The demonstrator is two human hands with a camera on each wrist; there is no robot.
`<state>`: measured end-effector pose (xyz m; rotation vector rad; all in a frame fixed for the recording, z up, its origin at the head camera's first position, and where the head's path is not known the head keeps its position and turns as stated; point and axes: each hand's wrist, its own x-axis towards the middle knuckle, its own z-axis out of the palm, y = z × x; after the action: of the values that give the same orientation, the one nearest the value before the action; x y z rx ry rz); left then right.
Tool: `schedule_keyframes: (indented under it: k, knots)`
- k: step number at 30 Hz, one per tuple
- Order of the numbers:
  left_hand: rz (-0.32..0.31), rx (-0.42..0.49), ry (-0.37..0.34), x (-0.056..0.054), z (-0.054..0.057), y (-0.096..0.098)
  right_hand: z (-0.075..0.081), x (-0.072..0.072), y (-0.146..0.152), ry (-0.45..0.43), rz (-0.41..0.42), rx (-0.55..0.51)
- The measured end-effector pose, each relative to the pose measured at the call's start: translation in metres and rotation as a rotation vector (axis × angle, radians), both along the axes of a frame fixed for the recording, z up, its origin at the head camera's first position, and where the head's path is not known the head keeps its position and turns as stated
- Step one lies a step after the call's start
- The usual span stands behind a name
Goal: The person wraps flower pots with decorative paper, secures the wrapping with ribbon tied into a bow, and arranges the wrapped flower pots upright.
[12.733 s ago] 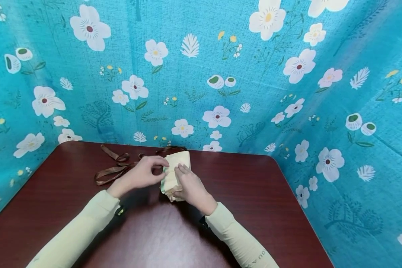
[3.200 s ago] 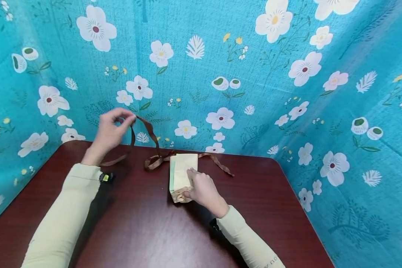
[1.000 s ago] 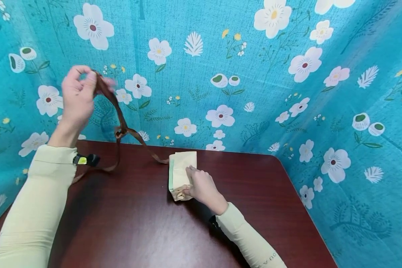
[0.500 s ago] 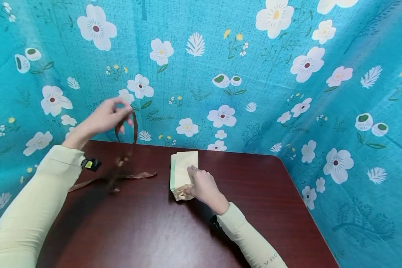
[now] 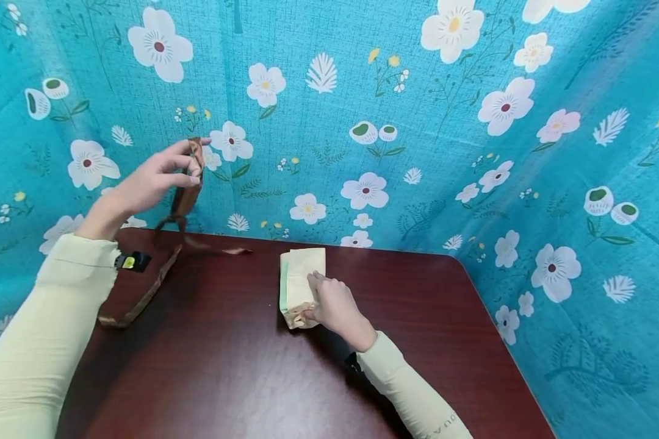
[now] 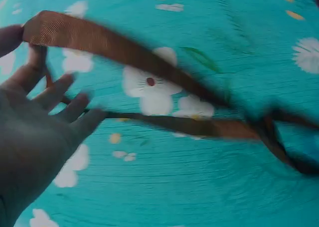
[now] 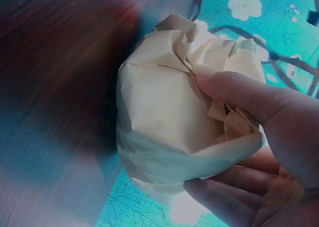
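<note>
My left hand (image 5: 155, 178) is raised over the back left of the table, pinching a brown ribbon (image 5: 185, 198). In the left wrist view the ribbon (image 6: 104, 40) is folded over between thumb and index finger, and its two strands run to a blurred knot or crossing. One long end trails on the table. A small cream paper-wrapped package (image 5: 299, 274) with a pale green strip along its left side lies near the table's middle. My right hand (image 5: 337, 308) holds it; in the right wrist view the thumb presses on the crumpled folded end (image 7: 189, 102), with fingers against the far side.
The dark red-brown table (image 5: 241, 366) has rounded far corners. A blue flowered cloth (image 5: 318, 152) hangs behind it and along the right side. A dark strap with a yellow-green piece (image 5: 132, 262) sits at my left wrist.
Earlier both hands were at the package. My left hand has since lifted the ribbon from behind the package and carried it left, fully apart from it. The right hand has stayed on the package.
</note>
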<state>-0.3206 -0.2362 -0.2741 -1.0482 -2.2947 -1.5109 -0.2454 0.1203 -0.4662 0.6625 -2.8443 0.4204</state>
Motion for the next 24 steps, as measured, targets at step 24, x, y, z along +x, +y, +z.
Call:
schedule_keyframes:
  k: [24]
  knots:
    - [0.626,-0.987,0.414,0.000,-0.003,-0.019,0.000,-0.001,0.002,-0.002,0.024,-0.009]
